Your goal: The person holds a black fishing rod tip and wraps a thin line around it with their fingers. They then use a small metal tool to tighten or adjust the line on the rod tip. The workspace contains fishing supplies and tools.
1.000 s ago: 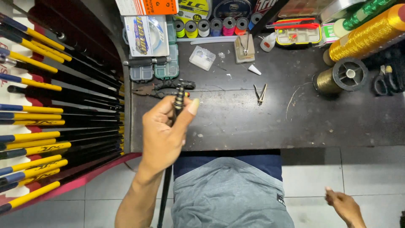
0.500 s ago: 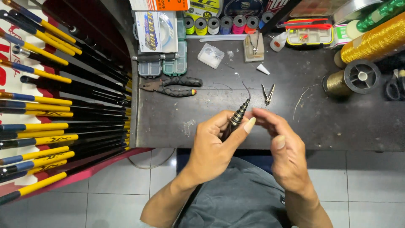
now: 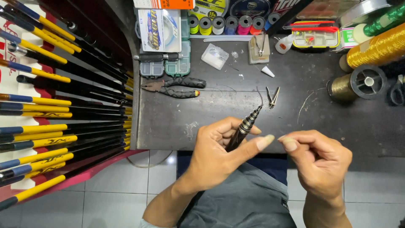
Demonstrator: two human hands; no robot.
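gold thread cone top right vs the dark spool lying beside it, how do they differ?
The gold thread cone is large, bright yellow-gold, and lies slanted with its side toward the camera. The dark spool is smaller, wound in duller bronze thread, and turns its black round flange and hub up at the camera. Both lie on the dark worktable, away from both hands.

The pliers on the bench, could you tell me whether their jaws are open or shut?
Shut: the pliers lie flat on the dark bench, jaws together, untouched by either hand.
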